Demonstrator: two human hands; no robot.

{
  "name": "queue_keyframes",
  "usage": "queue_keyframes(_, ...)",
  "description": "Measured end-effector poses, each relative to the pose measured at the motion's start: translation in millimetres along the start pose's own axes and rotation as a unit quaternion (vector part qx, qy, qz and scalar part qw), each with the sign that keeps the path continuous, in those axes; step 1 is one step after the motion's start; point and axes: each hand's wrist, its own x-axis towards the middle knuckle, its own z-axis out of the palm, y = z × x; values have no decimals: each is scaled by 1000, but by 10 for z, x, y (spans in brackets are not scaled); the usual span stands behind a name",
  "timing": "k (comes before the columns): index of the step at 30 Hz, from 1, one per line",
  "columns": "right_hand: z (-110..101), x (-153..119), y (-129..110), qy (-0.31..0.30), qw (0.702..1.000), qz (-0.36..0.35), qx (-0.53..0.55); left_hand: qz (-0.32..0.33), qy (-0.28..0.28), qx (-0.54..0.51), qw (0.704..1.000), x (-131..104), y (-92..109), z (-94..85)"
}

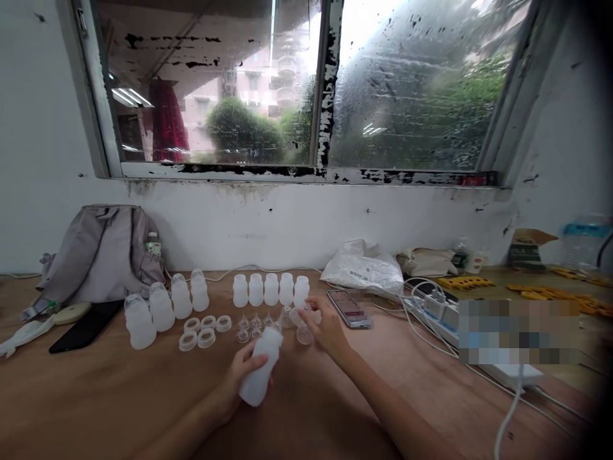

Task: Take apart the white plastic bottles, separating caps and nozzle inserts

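Note:
A translucent white bottle point(261, 369), tilted to the right and with no cap on it, is held in my left hand point(249, 365). My right hand point(324, 322) is closed on a small clear piece point(313, 315), above the clear domed covers point(304, 335). Clear nipples point(243, 327) stand grouped just beyond the held bottle. Behind them is a row of several open bottles point(256, 291). White rings point(206, 337) lie flat on the left. Farther left, several bottles with clear covers point(163, 308) stand in a slanting row.
On the left are a grey backpack point(96, 255) and a black phone point(86, 327). A lit phone point(348, 309) lies right of my right hand, near a plastic bag point(364, 268). White cables and a power strip point(512, 374) extend along the right side of the table point(191, 383).

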Motion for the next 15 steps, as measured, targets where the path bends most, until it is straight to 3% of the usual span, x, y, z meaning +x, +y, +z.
queue_keyframes(3,144,-94,-55,-66,992,-68,-80,11,68,-1,998,38,-1,-21)
queue_keyframes(7,281,-182,-79,-130,974,-105,-151,25,92,-8,995,38,-13,-43)
queue_keyframes(15,256,-174,-33,-120,977,-87,-152,13,130,61,990,52,-22,-49)
